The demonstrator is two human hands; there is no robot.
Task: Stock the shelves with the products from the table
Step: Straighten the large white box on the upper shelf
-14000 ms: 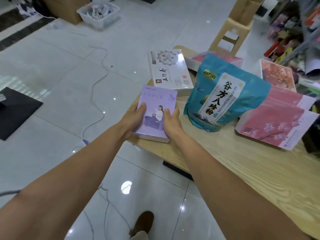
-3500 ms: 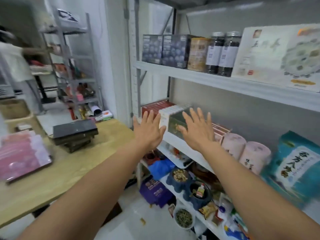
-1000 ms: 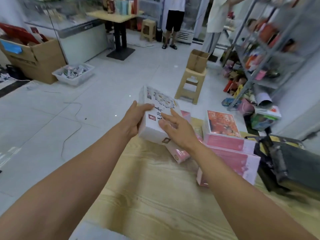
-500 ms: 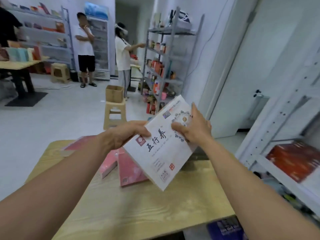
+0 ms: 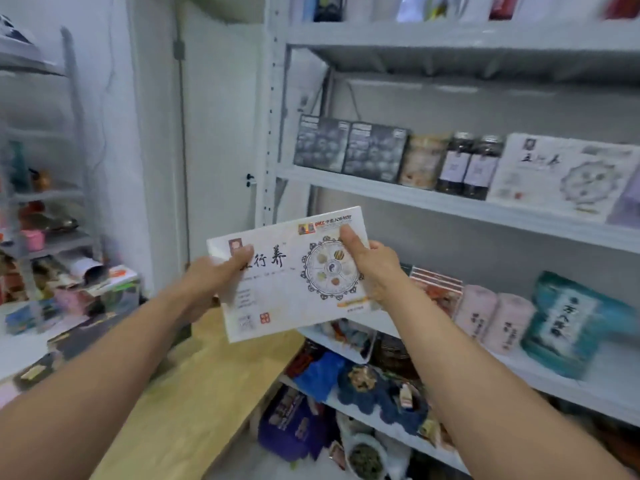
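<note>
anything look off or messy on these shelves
Nothing looks damaged or spilled. The white box is held tilted between the left hand and right hand, not yet shelved. The lowest shelf is a jumble of bowls and packets, unlike the tidy row of jars above.

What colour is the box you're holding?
White box with a round patterned wheel and black writing; head view.

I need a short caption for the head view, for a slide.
Left hand and right hand hold a white box before the shelf where a matching box stands.
</note>
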